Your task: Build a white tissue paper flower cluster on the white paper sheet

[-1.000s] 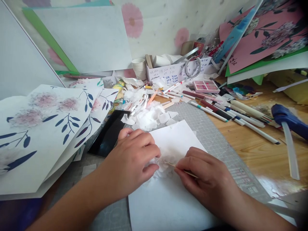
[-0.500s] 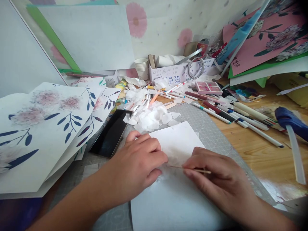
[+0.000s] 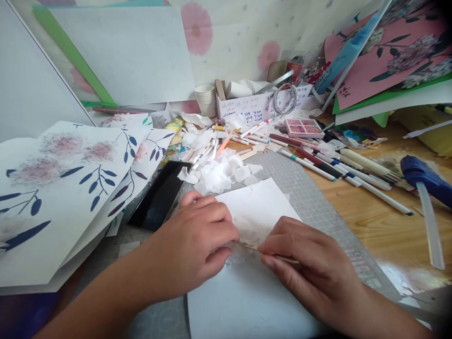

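White paper, a single sheet [image 3: 243,301], lay aslant on a grey gridded mat [image 3: 303,188] that covered part of the wooden worktop [image 3: 356,212]. Over the sheet, the right hand [image 3: 310,263] had its grip closed on a thin stick [image 3: 290,259], pinched between thumb and fingers. The left hand [image 3: 197,240] was bent over the sheet, facing the right one, its thumb and forefinger only slightly parted near the stick's far end; I could not tell whether that grip had hold of anything. Beyond the sheet, a loose heap of white scraps [image 3: 226,172] sat at its top edge. A black phone [image 3: 158,197] lay just beside the left hand, with flower-painted sheets [image 3: 70,188] farther left. Several pens [image 3: 374,188] were spread to the right.
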Available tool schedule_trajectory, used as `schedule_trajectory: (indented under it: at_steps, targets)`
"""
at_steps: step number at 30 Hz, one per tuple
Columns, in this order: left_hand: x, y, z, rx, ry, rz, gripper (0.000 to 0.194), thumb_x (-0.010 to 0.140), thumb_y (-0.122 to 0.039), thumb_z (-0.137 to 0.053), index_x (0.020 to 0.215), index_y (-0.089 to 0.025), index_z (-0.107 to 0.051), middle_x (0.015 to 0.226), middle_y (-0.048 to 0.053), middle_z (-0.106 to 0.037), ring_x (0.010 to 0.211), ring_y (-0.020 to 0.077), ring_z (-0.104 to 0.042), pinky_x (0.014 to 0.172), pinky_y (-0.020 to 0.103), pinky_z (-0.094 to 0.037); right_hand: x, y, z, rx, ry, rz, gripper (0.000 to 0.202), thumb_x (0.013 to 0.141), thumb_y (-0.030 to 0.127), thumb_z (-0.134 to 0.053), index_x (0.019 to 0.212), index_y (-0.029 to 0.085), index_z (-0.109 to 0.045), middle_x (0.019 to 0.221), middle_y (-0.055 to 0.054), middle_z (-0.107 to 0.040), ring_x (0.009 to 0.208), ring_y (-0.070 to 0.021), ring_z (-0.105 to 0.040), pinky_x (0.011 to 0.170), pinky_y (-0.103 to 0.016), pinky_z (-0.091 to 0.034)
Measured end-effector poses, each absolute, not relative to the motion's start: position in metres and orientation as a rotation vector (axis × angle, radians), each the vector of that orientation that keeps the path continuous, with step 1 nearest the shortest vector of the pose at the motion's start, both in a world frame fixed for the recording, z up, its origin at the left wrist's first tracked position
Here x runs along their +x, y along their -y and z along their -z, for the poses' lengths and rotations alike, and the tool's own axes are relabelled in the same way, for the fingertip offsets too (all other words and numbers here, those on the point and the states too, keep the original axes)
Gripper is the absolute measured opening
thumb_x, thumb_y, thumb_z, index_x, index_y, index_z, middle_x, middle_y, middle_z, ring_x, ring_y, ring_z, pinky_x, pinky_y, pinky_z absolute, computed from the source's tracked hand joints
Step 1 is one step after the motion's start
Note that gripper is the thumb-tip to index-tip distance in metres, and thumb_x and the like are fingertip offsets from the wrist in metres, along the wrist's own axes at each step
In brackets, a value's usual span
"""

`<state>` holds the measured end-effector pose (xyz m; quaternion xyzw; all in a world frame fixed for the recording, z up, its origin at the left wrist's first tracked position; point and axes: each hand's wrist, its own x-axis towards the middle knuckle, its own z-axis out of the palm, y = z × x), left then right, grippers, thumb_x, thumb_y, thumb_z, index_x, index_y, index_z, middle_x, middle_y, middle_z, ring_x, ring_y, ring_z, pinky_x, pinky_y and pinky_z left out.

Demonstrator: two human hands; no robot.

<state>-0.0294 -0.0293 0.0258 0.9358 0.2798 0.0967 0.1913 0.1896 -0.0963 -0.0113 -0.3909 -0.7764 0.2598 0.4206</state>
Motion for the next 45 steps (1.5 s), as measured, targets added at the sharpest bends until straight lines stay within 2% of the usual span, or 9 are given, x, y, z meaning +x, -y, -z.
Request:
schedule_trajectory:
  at_steps: [3,11,20,28,33,37,41,43,45]
  targets:
    - [-0.03,0.028,-0.024,2.616,-0.791,-0.281,0.014,0.079,-0.011,-0.059,0.084,-0.023,-0.065,0.086,-0.003,-0.055,0.083,0.0162,-0.049,0.086,0.038,-0.025,0.19,0.096,0.009,-0.973,1.953,-0.705,0.011,0.086,0.008,-0.056,0.088,0.017,-0.063,0.071,-0.001,-0.059,0.067,-0.0112,-0.055,0.06,-0.023,-0.044]
    - [-0.029,0.03,-0.029,2.658,-0.794,-0.134,0.021,0.081,-0.008,-0.054,0.067,-0.02,-0.064,0.081,-0.003,-0.054,0.078,0.0141,-0.047,0.084,0.038,-0.026,0.19,0.095,0.007,-0.983,1.863,-0.665,0.015,0.086,0.007,-0.053,0.087,0.019,-0.061,0.068,-0.001,-0.059,0.064,-0.012,-0.055,0.058,-0.024,-0.044]
    - [-0.032,0.029,-0.033,2.584,-0.711,-0.13,0.021,0.081,-0.01,-0.054,0.072,-0.024,-0.067,0.082,-0.002,-0.056,0.079,0.0148,-0.049,0.084,0.037,-0.027,0.188,0.093,0.008,-0.971,1.891,-0.711,0.013,0.087,0.009,-0.054,0.086,0.019,-0.063,0.07,-0.002,-0.061,0.067,-0.0134,-0.056,0.059,-0.025,-0.045]
    - [-0.032,0.001,-0.024,2.562,-1.099,-0.542,0.014,0.086,-0.017,-0.053,0.087,-0.022,-0.067,0.088,0.0,-0.066,0.086,0.0168,-0.059,0.082,0.034,-0.038,0.186,0.093,0.011,-0.963,1.893,-0.722,0.014,0.084,0.006,-0.054,0.084,0.018,-0.061,0.069,-0.002,-0.06,0.067,-0.0131,-0.055,0.061,-0.024,-0.044]
    - [0.004,-0.021,-0.021,2.71,-1.371,-0.359,0.02,0.084,-0.025,-0.061,0.102,-0.025,-0.067,0.102,0.003,-0.068,0.1,0.0247,-0.058,0.089,0.044,-0.036,0.184,0.093,0.014,-0.953,1.911,-0.691,0.014,0.081,0.006,-0.053,0.079,0.018,-0.059,0.069,-0.002,-0.06,0.066,-0.0143,-0.054,0.061,-0.026,-0.043]
    - [0.034,-0.041,-0.015,2.719,-1.494,-0.33,0.033,0.081,-0.027,-0.063,0.114,-0.024,-0.064,0.12,0.008,-0.06,0.113,0.0311,-0.051,0.092,0.051,-0.033,0.184,0.093,0.013,-0.961,1.919,-0.668,0.013,0.081,0.007,-0.052,0.077,0.018,-0.058,0.068,-0.003,-0.06,0.067,-0.015,-0.054,0.061,-0.026,-0.043]
    - [0.045,-0.055,-0.015,2.717,-1.495,-0.33,0.012,0.079,-0.021,-0.061,0.086,-0.025,-0.07,0.112,0.006,-0.06,0.109,0.0305,-0.052,0.087,0.049,-0.034,0.184,0.093,0.014,-0.963,1.919,-0.646,0.013,0.08,0.008,-0.052,0.076,0.019,-0.057,0.066,-0.002,-0.059,0.067,-0.0156,-0.054,0.061,-0.026,-0.043]
    - [0.042,-0.054,-0.021,2.709,-1.511,-0.355,0.012,0.08,-0.019,-0.058,0.075,-0.023,-0.068,0.107,0.005,-0.061,0.106,0.0287,-0.052,0.086,0.048,-0.033,0.184,0.093,0.014,-0.966,1.919,-0.65,0.013,0.079,0.008,-0.052,0.075,0.019,-0.057,0.066,-0.002,-0.058,0.066,-0.0157,-0.054,0.06,-0.026,-0.042]
    - [0.034,-0.046,-0.028,2.693,-1.514,-0.404,0.013,0.081,-0.019,-0.057,0.075,-0.023,-0.068,0.103,0.003,-0.062,0.103,0.0261,-0.053,0.086,0.046,-0.032,0.184,0.093,0.013,-0.969,1.921,-0.662,0.013,0.078,0.007,-0.053,0.074,0.019,-0.057,0.066,-0.002,-0.058,0.066,-0.0157,-0.053,0.06,-0.026,-0.042]
